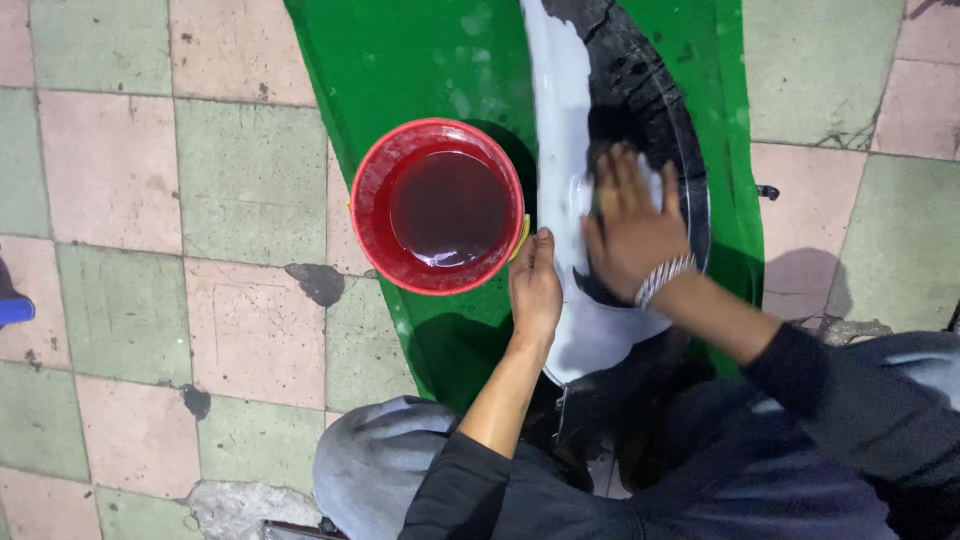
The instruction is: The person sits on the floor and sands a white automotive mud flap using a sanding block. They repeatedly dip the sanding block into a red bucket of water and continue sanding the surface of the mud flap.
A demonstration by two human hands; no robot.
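A long curved panel [556, 110], white on its left side and black on its right, lies on a green sheet [410, 70] spread over the floor. My right hand [632, 228], with a metal bracelet at the wrist, presses flat on a pale cloth [583, 192] against the panel's black part. My left hand [535, 288] grips the panel's white left edge, right beside a red bucket [372, 200] holding dark water. My knees in grey trousers show at the bottom.
The floor is pink and pale green tiles [120, 170], chipped and stained in places. A blue object [14, 308] pokes in at the left edge. A small dark item [767, 191] lies just off the sheet's right side.
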